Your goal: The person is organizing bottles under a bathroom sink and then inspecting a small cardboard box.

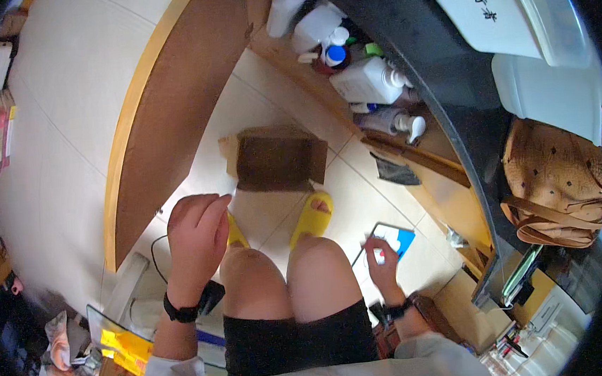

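My left hand (199,238) is raised beside my left knee, its fingers curled over; what lies inside the curl is hidden. Low at the right, my right hand (381,261) has its thumb and a finger bent towards each other in front of a flat item with a blue and white face (398,238). Whether the hand touches that item cannot be told. A cardboard box (277,160), its flaps folded out, stands on the tiled floor ahead of my feet. Yellow slippers (320,213) are on my feet.
A brown wooden panel (168,119) with a light edge rises at the left. Several plastic bottles (369,82) fill an open shelf at the upper right, beside a black countertop (422,46). A brown handbag (555,178) sits on the countertop at the right.
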